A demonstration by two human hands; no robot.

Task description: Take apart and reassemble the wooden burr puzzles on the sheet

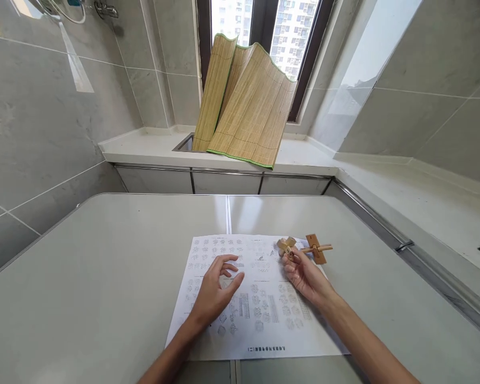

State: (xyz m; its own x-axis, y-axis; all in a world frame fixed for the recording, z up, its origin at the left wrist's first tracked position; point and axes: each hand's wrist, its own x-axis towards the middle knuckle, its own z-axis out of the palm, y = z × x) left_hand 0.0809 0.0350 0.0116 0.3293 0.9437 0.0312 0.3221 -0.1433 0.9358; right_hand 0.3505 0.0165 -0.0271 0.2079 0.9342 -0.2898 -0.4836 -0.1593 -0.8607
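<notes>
A white instruction sheet (280, 336) with rows of small printed diagrams lies flat on the table, its heading upside down at the near edge. Over the left half of the sheet, my left hand (220, 285) hovers with thumb and fingers apart and nothing between them. My right hand (304, 274) is closed in a pinch on a small light wooden puzzle piece (286, 245) near the sheet's far right corner. Just right of those fingertips is a brown flat wooden piece (316, 249) with a thin stick through it. Whether the two pieces touch is hard to make out.
The light table (104, 277) has a seam down its middle. Beyond it, a folded bamboo mat (252, 106) leans against the window on a white ledge (144, 146). Grey tiled walls (44, 117) enclose the sides, and a metal rail (384, 226) runs along the right.
</notes>
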